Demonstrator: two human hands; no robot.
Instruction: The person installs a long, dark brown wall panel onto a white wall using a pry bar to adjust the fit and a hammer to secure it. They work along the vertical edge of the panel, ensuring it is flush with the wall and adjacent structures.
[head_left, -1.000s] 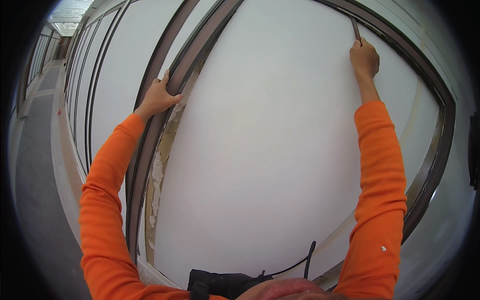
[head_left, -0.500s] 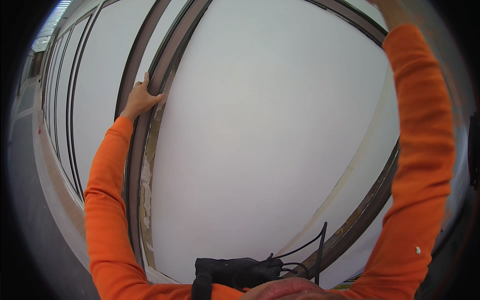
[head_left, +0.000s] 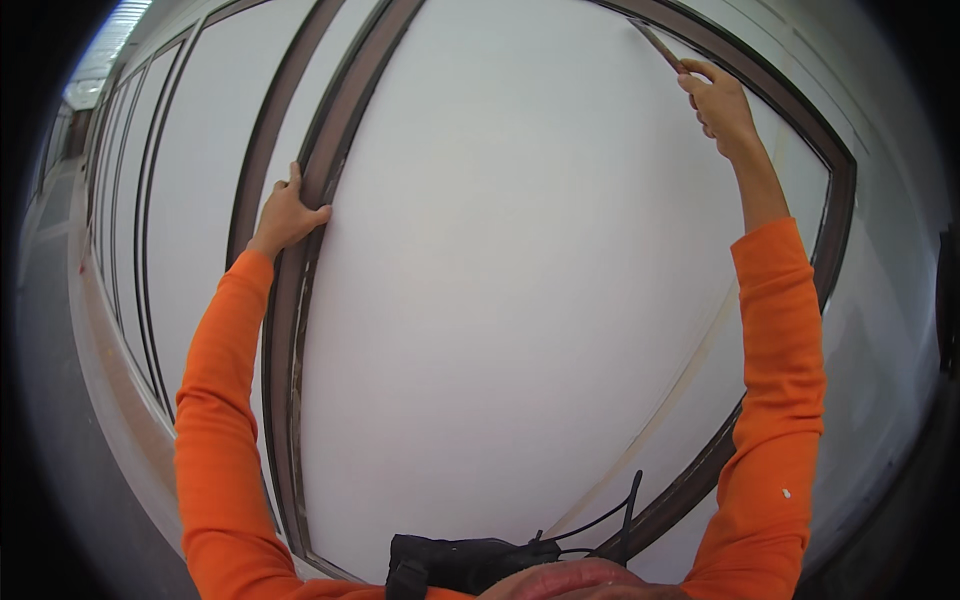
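A tall brown trim strip (head_left: 325,168) edges the left side of a large white panel (head_left: 520,260). My left hand (head_left: 288,212) grips the strip's width, thumb on the panel side and fingers on the outer side. At the upper right, my right hand (head_left: 722,108) is closed around a slim, straight tool (head_left: 657,44) with a brownish handle. The tool slants up and left, its dark far end close to the panel's brown top trim (head_left: 700,33). Its exact kind is too small to make out.
Further white panels with dark trim (head_left: 215,120) run away to the left above a grey floor (head_left: 65,330). A black pouch with cables (head_left: 450,562) hangs at my chest. The brown trim turns a corner (head_left: 848,168) at the right.
My right hand has come down and inward, bringing the tool into view. The left trim strip now covers the rough gap seen beside the panel. My left hand sits slightly lower.
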